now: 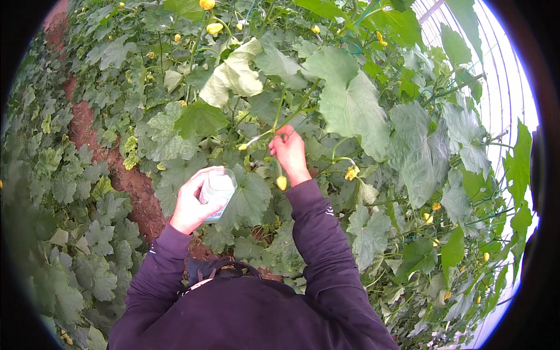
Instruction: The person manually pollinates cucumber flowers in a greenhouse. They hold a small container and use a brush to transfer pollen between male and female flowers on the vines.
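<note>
My left hand (192,199) is wrapped around a clear plastic cup (226,175) with white contents and printing on its side. To the right, my right hand (288,151) is raised among the leaves, its thumb and fingertips pinched on a thin green vine stem (275,129). The exact point of grip is partly hidden by the fingers. Just below that hand hangs a slim young fruit with a yellow blossom (281,182) at its tip. Left of the fingers, a small fruit with a closed yellow bud (243,147) juts from the same vine.
Broad green leaves (350,100) crowd around both hands, and a pale curled leaf (238,72) hangs above. Teal twine (352,49) supports the vines. A reddish soil path (127,183) runs along the left. Ribbed greenhouse film (507,78) rises at the right.
</note>
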`<state>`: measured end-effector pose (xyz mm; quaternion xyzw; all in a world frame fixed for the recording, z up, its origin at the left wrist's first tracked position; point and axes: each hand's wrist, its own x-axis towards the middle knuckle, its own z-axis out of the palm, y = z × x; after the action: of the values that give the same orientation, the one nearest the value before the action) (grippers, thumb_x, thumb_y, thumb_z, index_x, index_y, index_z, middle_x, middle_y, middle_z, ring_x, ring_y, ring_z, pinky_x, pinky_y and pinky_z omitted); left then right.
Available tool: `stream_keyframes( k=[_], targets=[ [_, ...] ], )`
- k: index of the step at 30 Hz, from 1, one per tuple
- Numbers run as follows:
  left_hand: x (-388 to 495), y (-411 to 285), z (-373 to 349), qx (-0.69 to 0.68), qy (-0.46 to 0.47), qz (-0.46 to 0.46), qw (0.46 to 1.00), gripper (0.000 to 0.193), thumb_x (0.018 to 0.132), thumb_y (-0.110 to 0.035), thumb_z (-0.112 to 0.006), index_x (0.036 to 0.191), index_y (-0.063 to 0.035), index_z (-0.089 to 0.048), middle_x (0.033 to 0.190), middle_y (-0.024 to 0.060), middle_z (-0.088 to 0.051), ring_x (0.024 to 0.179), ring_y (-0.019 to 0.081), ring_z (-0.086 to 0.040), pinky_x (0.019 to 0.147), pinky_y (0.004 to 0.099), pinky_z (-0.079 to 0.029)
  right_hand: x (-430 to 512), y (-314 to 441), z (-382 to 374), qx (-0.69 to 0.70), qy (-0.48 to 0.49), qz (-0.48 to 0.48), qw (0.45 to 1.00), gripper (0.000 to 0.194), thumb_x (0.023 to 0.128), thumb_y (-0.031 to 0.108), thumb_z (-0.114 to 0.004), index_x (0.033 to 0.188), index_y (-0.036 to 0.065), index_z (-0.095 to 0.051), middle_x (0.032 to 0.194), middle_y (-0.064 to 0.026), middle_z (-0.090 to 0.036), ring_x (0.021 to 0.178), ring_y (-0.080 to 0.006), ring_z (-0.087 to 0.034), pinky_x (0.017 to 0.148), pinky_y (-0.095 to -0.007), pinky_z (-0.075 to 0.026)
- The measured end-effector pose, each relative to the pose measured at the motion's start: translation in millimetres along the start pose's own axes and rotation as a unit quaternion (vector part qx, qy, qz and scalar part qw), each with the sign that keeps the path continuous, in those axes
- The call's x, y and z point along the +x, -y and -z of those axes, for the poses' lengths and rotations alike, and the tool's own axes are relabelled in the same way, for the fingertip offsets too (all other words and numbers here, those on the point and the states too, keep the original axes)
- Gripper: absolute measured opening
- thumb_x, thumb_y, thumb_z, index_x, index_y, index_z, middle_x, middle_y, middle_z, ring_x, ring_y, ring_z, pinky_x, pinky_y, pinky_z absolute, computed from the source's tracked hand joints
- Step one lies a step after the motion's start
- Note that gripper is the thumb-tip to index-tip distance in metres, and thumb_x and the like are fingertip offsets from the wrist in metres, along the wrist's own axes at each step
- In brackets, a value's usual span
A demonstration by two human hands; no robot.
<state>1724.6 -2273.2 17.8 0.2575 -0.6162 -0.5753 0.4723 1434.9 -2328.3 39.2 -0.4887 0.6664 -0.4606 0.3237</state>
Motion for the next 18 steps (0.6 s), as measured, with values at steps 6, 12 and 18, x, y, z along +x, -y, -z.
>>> stream_keyframes(
  k=[6,12,18],
  targets=[
    [3,8,-5,0.005,0.009,-0.005,1.000,0.066,0.075,-0.016,-0.083,0.135,0.0019,-0.062,0.138,0.0099,-0.060,0.124,0.0195,-0.060,0.107,0.0354,-0.046,-3,2,11,0.181,0.096,-0.030,0.978,0.027,0.101,0.019,-0.057,0.122,0.003,-0.063,0.085,-0.0057,-0.072,0.069,-0.0099,-0.066,0.055,-0.0225,-0.046],
    [1,6,-6,-0.006,0.002,0.014,1.000,0.066,0.075,-0.017,-0.083,0.134,0.0018,-0.062,0.138,0.0103,-0.060,0.124,0.0196,-0.060,0.107,0.0355,-0.047,-5,4,2,0.102,0.082,-0.023,0.991,0.037,0.104,0.039,-0.063,0.105,0.002,-0.064,0.080,-0.0044,-0.070,0.064,-0.0102,-0.065,0.054,-0.0236,-0.046],
    [-2,5,-1,-0.003,0.003,-0.006,1.000,0.063,0.075,-0.018,-0.083,0.132,0.0012,-0.063,0.139,0.0108,-0.060,0.125,0.0198,-0.059,0.107,0.0356,-0.047,-13,3,-15,-0.017,0.050,0.063,0.997,0.021,0.103,0.019,-0.062,0.102,-0.002,-0.062,0.073,-0.0036,-0.068,0.062,-0.0111,-0.066,0.055,-0.0265,-0.048]
  ],
)
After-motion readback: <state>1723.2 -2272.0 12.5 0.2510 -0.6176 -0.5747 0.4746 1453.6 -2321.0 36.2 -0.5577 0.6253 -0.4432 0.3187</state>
